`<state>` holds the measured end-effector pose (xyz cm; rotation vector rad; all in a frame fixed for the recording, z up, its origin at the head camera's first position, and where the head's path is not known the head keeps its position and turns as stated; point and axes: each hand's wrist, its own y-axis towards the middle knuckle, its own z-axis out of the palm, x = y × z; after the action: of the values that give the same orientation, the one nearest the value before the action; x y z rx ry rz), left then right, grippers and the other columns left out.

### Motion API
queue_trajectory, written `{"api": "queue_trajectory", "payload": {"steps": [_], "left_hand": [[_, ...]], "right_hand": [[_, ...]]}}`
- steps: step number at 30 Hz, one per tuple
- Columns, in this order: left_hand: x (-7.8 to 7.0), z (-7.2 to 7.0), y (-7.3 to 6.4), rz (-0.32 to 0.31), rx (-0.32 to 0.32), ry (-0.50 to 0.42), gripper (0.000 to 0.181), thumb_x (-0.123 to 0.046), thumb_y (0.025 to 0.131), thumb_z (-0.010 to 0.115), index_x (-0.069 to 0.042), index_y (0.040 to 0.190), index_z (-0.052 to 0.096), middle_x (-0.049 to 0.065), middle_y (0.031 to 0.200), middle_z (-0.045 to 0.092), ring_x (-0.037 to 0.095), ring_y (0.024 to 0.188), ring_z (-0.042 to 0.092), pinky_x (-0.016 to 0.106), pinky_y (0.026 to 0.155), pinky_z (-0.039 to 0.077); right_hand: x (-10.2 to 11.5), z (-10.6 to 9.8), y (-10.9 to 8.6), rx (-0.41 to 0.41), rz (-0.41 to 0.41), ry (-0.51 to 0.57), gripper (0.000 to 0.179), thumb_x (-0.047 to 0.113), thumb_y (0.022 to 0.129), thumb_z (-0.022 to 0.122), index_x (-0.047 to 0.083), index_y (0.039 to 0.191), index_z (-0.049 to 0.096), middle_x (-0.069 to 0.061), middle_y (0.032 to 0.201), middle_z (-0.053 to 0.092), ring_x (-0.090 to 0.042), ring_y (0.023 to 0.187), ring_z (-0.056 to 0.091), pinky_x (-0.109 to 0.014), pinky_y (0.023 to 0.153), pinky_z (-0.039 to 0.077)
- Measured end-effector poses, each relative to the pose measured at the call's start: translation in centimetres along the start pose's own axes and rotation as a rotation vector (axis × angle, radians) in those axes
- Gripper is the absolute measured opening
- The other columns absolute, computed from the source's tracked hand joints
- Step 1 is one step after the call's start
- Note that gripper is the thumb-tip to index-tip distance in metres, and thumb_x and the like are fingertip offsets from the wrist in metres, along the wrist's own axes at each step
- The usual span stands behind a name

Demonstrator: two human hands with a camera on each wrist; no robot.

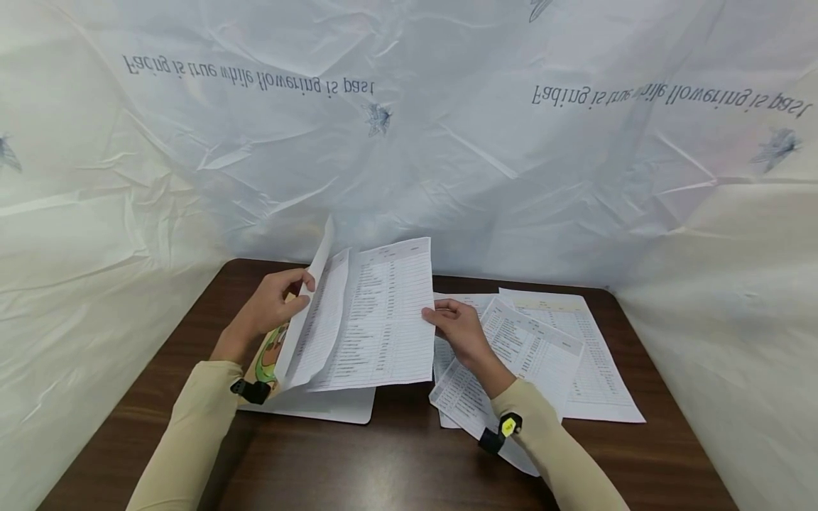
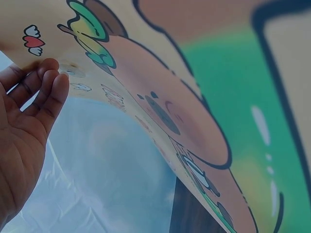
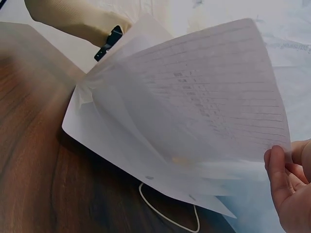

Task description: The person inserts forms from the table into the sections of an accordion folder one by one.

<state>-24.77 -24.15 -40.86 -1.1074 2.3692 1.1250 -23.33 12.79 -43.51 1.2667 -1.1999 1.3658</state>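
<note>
Away from right hand point(image 3: 293, 194), right-wrist view only: cord loop point(image 3: 159, 215).
Between its pinching fingers: sheet point(image 1: 390, 319), heading point(image 1: 395, 250) beyond fingertips, long axis near-to-far.
Left hand point(image 1: 268, 304), pinching: illustrated cover point(image 2: 189, 102).

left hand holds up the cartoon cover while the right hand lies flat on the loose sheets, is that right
Not quite: the head view shows the right hand pinching the edge of a printed sheet. The left hand does hold up the cartoon cover.

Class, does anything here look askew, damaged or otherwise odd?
Two things: the loose printed sheets on the table lie askew, overlapping at different angles, and the lettering on the white backdrop looks odd because it appears vertically flipped.
</note>
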Motion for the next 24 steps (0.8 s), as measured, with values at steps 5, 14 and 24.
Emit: {"api": "queue_trajectory", "payload": {"steps": [5, 14, 24], "left_hand": [[-0.2, -0.1, 0.0, -0.003, 0.001, 0.002, 0.01, -0.006, 0.091, 0.057, -0.011, 0.097, 0.062, 0.006, 0.085, 0.059, 0.012, 0.069, 0.049, 0.027, 0.06, 0.04], [-0.2, -0.1, 0.0, -0.011, 0.001, 0.001, 0.01, -0.005, 0.091, 0.057, -0.011, 0.097, 0.062, 0.004, 0.085, 0.059, 0.012, 0.069, 0.049, 0.027, 0.06, 0.041], [0.0, -0.1, 0.0, -0.042, 0.02, 0.007, 0.015, -0.001, 0.088, 0.058, -0.012, 0.098, 0.061, 0.002, 0.088, 0.06, 0.013, 0.07, 0.052, 0.029, 0.06, 0.043]], "right_hand": [[0.0, 0.7, -0.1, 0.002, 0.005, 0.017, 0.031, 0.013, 0.095, 0.071, -0.003, 0.121, 0.065, -0.012, 0.105, 0.075, -0.015, 0.088, 0.072, -0.028, 0.077, 0.056], [0.0, 1.6, -0.2, 0.064, -0.005, 0.044, 0.033, 0.01, 0.095, 0.068, -0.004, 0.125, 0.065, -0.012, 0.108, 0.074, -0.014, 0.09, 0.071, -0.029, 0.079, 0.056], [-0.1, 2.9, -0.3, 0.132, -0.019, 0.103, 0.035, 0.006, 0.094, 0.065, -0.008, 0.127, 0.063, -0.018, 0.114, 0.071, -0.017, 0.094, 0.071, -0.031, 0.081, 0.058]]}}
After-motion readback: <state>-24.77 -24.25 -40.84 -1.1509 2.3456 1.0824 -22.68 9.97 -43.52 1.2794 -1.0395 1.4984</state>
